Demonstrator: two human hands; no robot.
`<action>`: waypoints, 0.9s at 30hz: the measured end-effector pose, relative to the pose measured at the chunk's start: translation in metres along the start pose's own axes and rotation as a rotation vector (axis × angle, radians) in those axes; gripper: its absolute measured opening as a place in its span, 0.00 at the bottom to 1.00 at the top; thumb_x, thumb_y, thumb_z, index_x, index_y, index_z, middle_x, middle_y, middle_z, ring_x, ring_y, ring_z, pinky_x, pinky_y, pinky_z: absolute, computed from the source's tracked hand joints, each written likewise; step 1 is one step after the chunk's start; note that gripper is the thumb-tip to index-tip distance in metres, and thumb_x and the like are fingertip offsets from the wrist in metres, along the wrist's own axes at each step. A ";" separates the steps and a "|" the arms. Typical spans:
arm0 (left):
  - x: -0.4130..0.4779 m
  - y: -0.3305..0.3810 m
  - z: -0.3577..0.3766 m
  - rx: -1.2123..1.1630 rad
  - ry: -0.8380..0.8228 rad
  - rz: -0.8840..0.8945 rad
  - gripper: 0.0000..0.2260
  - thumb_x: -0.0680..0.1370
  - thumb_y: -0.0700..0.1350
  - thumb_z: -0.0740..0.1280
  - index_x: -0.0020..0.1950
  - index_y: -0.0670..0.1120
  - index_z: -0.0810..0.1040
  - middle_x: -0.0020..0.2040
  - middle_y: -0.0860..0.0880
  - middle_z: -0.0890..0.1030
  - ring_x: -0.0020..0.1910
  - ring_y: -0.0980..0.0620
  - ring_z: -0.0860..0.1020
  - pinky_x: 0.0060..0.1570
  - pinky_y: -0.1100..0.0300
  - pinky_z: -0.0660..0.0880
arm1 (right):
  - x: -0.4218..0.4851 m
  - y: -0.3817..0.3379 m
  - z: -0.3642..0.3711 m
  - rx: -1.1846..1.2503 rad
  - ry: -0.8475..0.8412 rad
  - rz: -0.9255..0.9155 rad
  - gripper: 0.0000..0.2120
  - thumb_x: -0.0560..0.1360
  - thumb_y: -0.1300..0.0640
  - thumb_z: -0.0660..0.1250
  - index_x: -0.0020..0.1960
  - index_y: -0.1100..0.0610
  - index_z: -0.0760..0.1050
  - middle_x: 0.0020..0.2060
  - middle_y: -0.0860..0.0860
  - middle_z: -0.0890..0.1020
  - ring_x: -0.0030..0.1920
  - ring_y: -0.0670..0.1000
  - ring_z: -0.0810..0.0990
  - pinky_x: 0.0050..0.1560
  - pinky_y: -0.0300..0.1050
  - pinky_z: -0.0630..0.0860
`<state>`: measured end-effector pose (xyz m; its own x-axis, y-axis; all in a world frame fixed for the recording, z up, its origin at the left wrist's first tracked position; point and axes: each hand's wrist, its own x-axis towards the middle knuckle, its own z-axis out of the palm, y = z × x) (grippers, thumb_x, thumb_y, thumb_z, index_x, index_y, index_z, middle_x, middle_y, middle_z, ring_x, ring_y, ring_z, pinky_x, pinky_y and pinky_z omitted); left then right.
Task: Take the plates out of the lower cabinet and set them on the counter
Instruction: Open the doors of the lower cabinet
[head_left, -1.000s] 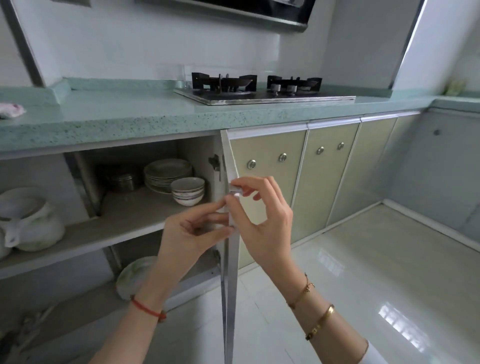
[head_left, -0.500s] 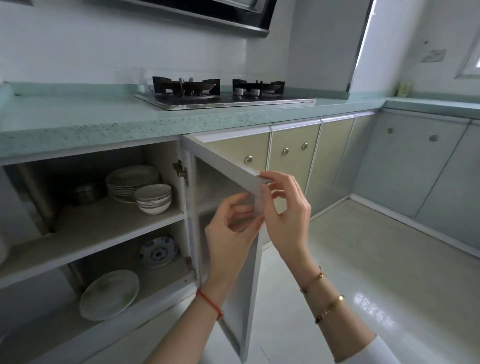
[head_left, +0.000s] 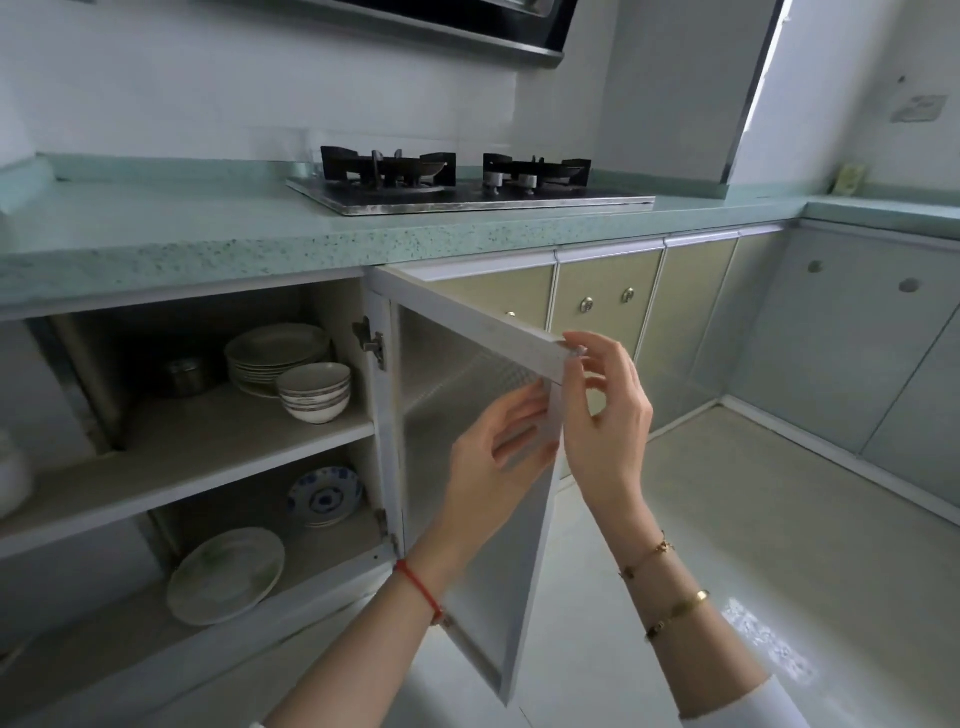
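Head view: cabinet door (head_left: 467, 415) swung wide open, both hands at its free upper corner. Left hand (head_left: 488, 462) on the inner face, grip loosely spread, fingers resting against the edge. Right hand (head_left: 605, 415) on the outer side, grip pinching the door's corner between thumb and fingertips. Inside the lower cabinet (head_left: 208, 452): stack of plates (head_left: 278, 351) on the upper shelf, stacked bowls (head_left: 313, 391) just in front, metal tin (head_left: 182, 375) behind. On the bottom shelf, white plate (head_left: 226, 574) near the front, blue-patterned plate (head_left: 325, 494) further back. Green counter (head_left: 208, 234) above, gas stove (head_left: 467, 182) on it.
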<state>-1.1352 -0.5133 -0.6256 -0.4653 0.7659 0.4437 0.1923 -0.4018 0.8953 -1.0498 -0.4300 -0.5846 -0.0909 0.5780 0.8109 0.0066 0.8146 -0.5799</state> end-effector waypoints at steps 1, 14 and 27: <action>0.000 0.003 -0.006 0.024 -0.018 0.002 0.23 0.76 0.37 0.72 0.71 0.44 0.74 0.66 0.49 0.81 0.66 0.49 0.79 0.68 0.45 0.73 | -0.001 -0.002 0.002 -0.038 0.019 -0.018 0.10 0.79 0.62 0.62 0.59 0.57 0.78 0.54 0.51 0.79 0.52 0.51 0.78 0.54 0.43 0.75; -0.021 0.069 -0.167 0.297 0.297 0.129 0.17 0.79 0.38 0.69 0.68 0.44 0.76 0.62 0.48 0.82 0.62 0.53 0.81 0.59 0.65 0.76 | -0.030 -0.059 0.091 0.142 -0.102 -0.258 0.11 0.79 0.61 0.62 0.59 0.61 0.77 0.52 0.52 0.79 0.53 0.51 0.76 0.57 0.38 0.71; -0.070 -0.076 -0.339 0.453 0.676 -0.167 0.13 0.78 0.38 0.70 0.62 0.46 0.80 0.56 0.50 0.84 0.55 0.57 0.82 0.59 0.63 0.77 | -0.165 0.023 0.283 0.280 -0.647 0.334 0.11 0.79 0.57 0.64 0.60 0.57 0.77 0.50 0.49 0.81 0.47 0.39 0.78 0.48 0.25 0.71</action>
<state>-1.4101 -0.7070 -0.7380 -0.9097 0.2726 0.3133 0.3366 0.0419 0.9407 -1.3162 -0.5202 -0.7533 -0.6915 0.5778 0.4335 -0.1082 0.5105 -0.8531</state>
